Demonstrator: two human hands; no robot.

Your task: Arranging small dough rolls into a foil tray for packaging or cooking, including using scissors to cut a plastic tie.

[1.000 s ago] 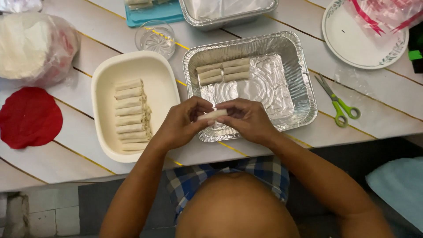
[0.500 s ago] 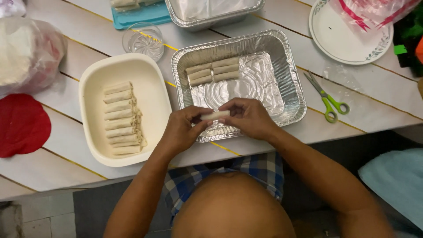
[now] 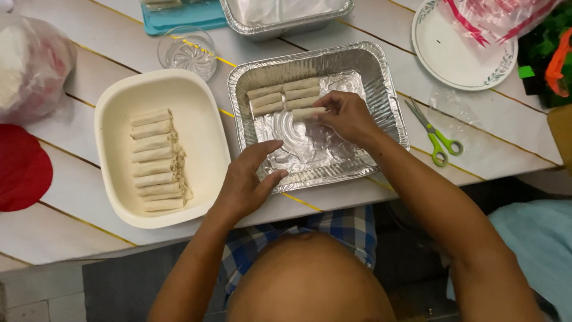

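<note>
Your right hand (image 3: 345, 116) pinches a thin pale roll (image 3: 308, 111) by its end, touching it down in the foil tray (image 3: 390, 104) at upper centre of the frame, just below the rolls already lined up (image 3: 285, 95). Lay it parallel and snug against that row, then let go gently so it doesn't unroll. Your left hand (image 3: 247, 182) rests open on the tray's near rim, holding nothing; keep it there to steady the tray. Left of it, the cream dish (image 3: 202, 107) holds more rolls. The table (image 3: 77, 179) is white planks; green scissors (image 3: 435, 131) and a plate (image 3: 438, 56) sit at right, and a glass (image 3: 186, 50) stands above the dish.
</note>
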